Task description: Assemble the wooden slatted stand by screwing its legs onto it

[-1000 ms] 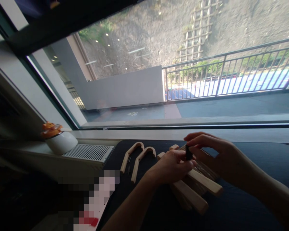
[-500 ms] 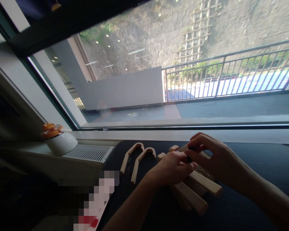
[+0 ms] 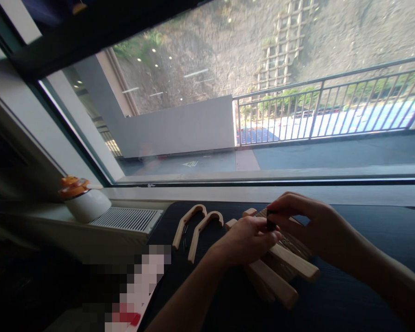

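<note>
A small black cylindrical piece point(image 3: 271, 220) is pinched between the fingertips of both hands. My left hand point(image 3: 240, 242) closes on it from the left, over the wooden bars. From the right, my right hand point(image 3: 306, 214) grips its upper part with thumb and fingers. Its exact kind cannot be made out. Under the hands lie two long pale wooden bars, one nearer point(image 3: 275, 283) and one farther point(image 3: 295, 263), partly covered by fingers and wrists. To the left rest two hook-ended wooden pieces point(image 3: 186, 228) point(image 3: 197, 237), with several thin metal pins or screws point(image 3: 185, 243) between them.
The dark table point(image 3: 359, 258) stands against a window sill point(image 3: 221, 193). At left, a white pot-like object with an orange top point(image 3: 90, 205) sits beside a white vent grille point(image 3: 127, 220). A pixelated pale strip point(image 3: 141, 281) borders the table's left edge.
My right hand's fingers have shifted slightly left and turned around the black piece, which now shows more upright. My left hand stays nearly in place; the wooden pieces have not moved.
</note>
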Demonstrator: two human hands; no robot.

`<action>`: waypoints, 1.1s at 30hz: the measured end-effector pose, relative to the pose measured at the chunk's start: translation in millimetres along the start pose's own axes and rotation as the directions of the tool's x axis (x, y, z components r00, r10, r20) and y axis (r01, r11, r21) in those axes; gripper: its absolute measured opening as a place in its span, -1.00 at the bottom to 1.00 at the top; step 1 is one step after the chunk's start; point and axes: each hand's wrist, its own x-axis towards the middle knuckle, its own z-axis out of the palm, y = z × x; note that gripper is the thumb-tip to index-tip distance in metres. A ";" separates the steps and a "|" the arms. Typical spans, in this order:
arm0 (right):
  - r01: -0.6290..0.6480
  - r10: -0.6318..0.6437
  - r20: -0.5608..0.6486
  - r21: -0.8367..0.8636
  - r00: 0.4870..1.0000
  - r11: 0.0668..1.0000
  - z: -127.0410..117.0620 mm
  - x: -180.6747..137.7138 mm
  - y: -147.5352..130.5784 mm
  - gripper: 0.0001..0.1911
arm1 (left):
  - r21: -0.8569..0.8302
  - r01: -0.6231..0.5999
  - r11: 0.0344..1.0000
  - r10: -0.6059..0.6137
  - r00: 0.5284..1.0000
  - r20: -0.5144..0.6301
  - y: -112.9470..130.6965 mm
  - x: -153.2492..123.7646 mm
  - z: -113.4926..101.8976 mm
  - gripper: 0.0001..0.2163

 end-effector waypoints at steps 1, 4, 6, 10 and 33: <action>-0.018 0.018 -0.023 -0.019 1.000 1.000 1.4 -0.2 0.2 -0.85 | 0.003 -0.002 1.000 0.002 1.000 0.007 0.7 -0.3 -0.7 -0.73; -0.037 0.033 -0.066 -0.062 0.997 0.997 3.0 -1.4 0.7 -0.86 | -0.007 -0.012 1.000 0.012 1.000 0.004 0.6 -0.1 -1.0 -0.74; -0.011 0.007 -0.072 -0.055 0.997 0.998 1.5 -2.4 0.7 -0.87 | -0.037 -0.020 0.999 0.020 1.000 0.001 -0.5 0.3 0.0 -0.75; -0.011 0.011 -0.004 0.003 1.000 1.000 -2.7 -3.0 0.3 -0.84 | -0.085 -0.021 0.996 0.022 1.000 0.010 -0.5 -0.3 1.1 -0.75; 0.121 -0.125 0.020 -0.450 0.992 0.885 0.0 -12.4 17.8 -0.72 | 0.262 0.204 0.943 -0.005 0.797 -0.604 11.7 -46.4 -13.7 -0.64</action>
